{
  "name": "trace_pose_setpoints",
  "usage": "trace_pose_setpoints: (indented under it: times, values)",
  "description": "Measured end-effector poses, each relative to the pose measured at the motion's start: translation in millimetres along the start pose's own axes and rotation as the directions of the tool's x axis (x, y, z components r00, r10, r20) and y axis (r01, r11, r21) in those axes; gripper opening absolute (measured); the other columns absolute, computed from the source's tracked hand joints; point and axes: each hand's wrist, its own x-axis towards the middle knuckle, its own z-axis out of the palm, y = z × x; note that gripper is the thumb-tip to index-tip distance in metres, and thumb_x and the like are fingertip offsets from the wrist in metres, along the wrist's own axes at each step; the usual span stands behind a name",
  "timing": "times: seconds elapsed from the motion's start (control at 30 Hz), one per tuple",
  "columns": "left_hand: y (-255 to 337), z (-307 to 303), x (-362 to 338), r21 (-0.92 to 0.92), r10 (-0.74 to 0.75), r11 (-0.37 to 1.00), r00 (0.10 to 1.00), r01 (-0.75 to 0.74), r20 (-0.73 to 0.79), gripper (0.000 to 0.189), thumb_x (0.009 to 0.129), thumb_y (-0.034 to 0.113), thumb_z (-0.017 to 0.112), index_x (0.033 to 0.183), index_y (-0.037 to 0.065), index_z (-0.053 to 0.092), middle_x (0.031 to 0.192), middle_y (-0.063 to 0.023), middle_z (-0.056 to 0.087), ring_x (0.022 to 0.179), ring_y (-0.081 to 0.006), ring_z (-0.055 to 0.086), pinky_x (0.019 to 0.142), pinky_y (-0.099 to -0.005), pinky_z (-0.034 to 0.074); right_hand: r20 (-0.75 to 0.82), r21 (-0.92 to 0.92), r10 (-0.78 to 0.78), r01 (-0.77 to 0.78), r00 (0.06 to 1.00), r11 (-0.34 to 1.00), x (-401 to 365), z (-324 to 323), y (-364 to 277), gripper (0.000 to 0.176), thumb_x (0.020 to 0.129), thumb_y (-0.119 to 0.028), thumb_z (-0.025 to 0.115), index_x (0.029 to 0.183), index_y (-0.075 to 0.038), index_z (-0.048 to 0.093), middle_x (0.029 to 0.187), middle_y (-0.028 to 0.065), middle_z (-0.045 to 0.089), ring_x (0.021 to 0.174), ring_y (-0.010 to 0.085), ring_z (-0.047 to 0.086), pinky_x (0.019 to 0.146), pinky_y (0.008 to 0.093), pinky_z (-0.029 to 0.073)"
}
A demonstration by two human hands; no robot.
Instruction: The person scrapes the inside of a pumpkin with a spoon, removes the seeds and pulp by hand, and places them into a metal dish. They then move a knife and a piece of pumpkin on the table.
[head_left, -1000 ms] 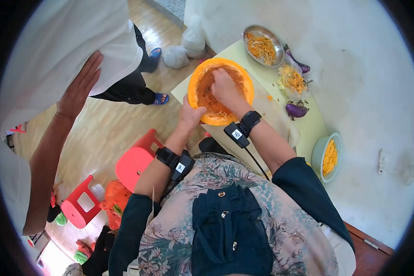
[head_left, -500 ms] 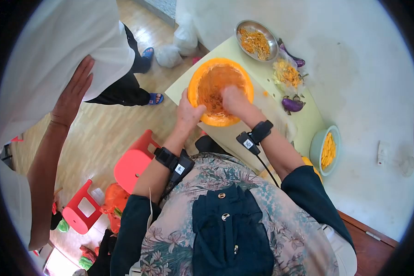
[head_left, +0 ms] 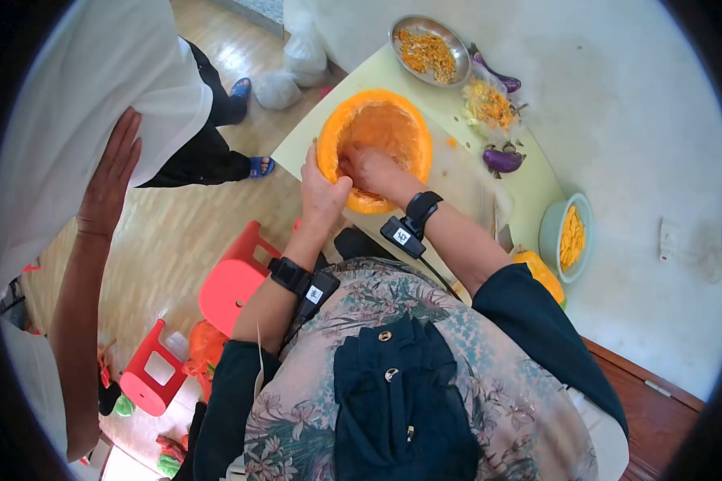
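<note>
A hollowed orange pumpkin (head_left: 419,132) is tipped with its wide opening towards me, showing wet, stringy flesh inside. My left hand (head_left: 322,192) grips its lower left rim, thumb over the edge and fingers around the outer wall. Inside the cavity is my right hand (head_left: 375,170), its fingers curled together against the lower left inner wall. Dark, wet pulp shows beside those fingertips; what they hold, if anything, is hidden. Beneath the pumpkin lies a pale cutting board (head_left: 457,188) on the light green table (head_left: 549,172).
A metal bowl (head_left: 463,68) of seeds and pulp, a plastic bag of orange scraps (head_left: 489,108) and purple eggplants (head_left: 503,160) line the far side. A green tub (head_left: 547,240) holds orange pieces. Another person (head_left: 104,184) stands at left, near red stools (head_left: 231,293).
My right hand has moved left and deeper across the pumpkin's cavity, covering the seeds seen there before. My left hand keeps its grip on the rim. The view has shifted slightly.
</note>
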Motion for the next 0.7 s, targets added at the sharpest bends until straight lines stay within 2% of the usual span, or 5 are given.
trace_pose_setpoints:
  times: [0.2,0.27,0.4,0.47,0.7]
  values:
    - [4.9,9.1,-4.7,0.019,-0.069,0.997,0.996,0.071,-0.055,0.068,0.067,0.008,0.056,0.13,-0.002,0.034,0.116,-0.0258,0.046,0.107,-0.0394,0.047,0.095,-0.0411,0.039,0.113,0.169,0.141,-0.159,0.984,0.973,-1.9,-10.7,-14.7,0.035,0.086,-0.032,0.049,0.098,-0.001,0.058,0.095,0.0226,0.061,0.086,0.039,0.059,0.076,0.0453,0.047]
    - [-8.0,15.8,-2.6,-0.169,-0.003,0.985,0.992,-0.018,-0.125,0.066,0.068,0.009,0.055,0.13,-0.002,0.034,0.118,-0.0258,0.045,0.108,-0.0388,0.047,0.097,-0.0403,0.037,0.199,0.172,0.061,-0.096,0.978,0.98,-3.9,-18.8,-20.3,0.033,0.086,-0.032,0.048,0.093,-0.002,0.061,0.093,0.0219,0.062,0.085,0.0386,0.059,0.075,0.0448,0.047]
    - [-12.8,12.1,-0.9,-0.109,-0.006,0.994,0.991,-0.009,-0.132,0.064,0.07,0.01,0.053,0.13,-0.004,0.035,0.117,-0.0262,0.046,0.109,-0.0385,0.047,0.098,-0.0394,0.036,0.292,0.111,0.035,-0.07,0.956,0.991,-4.9,-22.4,-22.9,0.031,0.086,-0.029,0.047,0.091,-0.003,0.062,0.09,0.022,0.063,0.082,0.0386,0.06,0.074,0.0451,0.047]
    - [-19.9,10.4,6.3,-0.048,-0.005,0.999,0.991,-0.001,-0.131,0.063,0.072,0.01,0.053,0.13,-0.007,0.034,0.12,-0.0273,0.045,0.111,-0.0374,0.046,0.098,-0.039,0.036,0.318,0.042,-0.157,0.151,0.935,0.988,-6.3,-26.8,-18.3,0.031,0.089,-0.028,0.043,0.09,-0.003,0.062,0.088,0.0226,0.063,0.079,0.039,0.06,0.072,0.0458,0.048]
    - [-23.5,5.6,6.6,-0.245,-0.224,0.949,0.971,0.198,-0.087,0.064,0.075,0.015,0.054,0.129,-0.01,0.031,0.12,-0.0254,0.048,0.108,-0.0313,0.05,0.093,-0.0359,0.04,0.176,0.224,-0.191,0.149,0.966,0.963,-38.3,-32.8,-34.5,0.037,0.092,-0.034,0.04,0.088,-0.003,0.06,0.082,0.0189,0.062,0.079,0.0363,0.059,0.071,0.0459,0.046]
